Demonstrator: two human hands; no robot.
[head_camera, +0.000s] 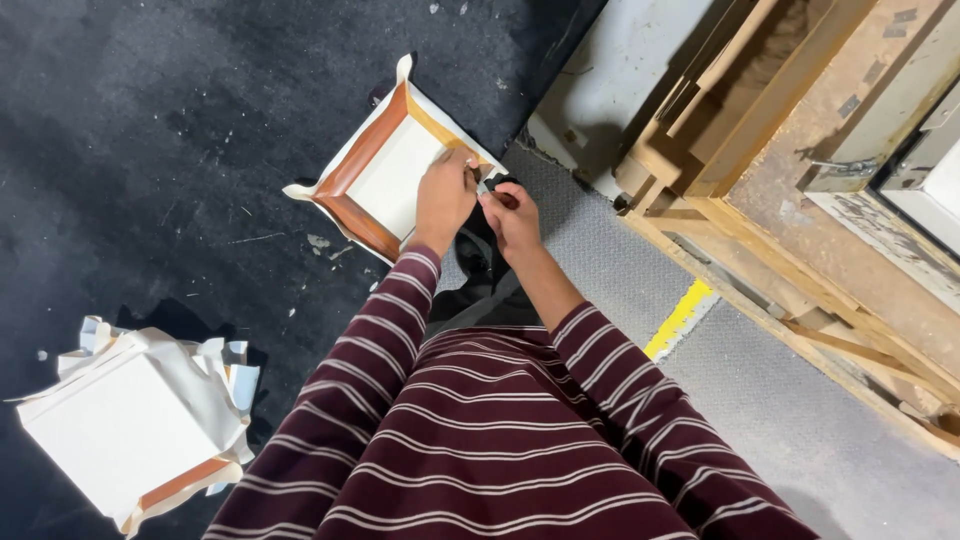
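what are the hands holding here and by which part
Both hands, left and right, pinch the canvas at the near right edge of its wooden frame. Whether the right hand also grips a small tool cannot be told.

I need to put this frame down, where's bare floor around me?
Dark floor lies bare left of the wooden frame and above the white wrapped canvas. Grey mat beside the yellow stripe is bare. Wooden pallets crowd the right.

Open dark floor (180, 130) lies at nine o'clock of the hands; stacked wooden frames (790, 130) crowd two o'clock.
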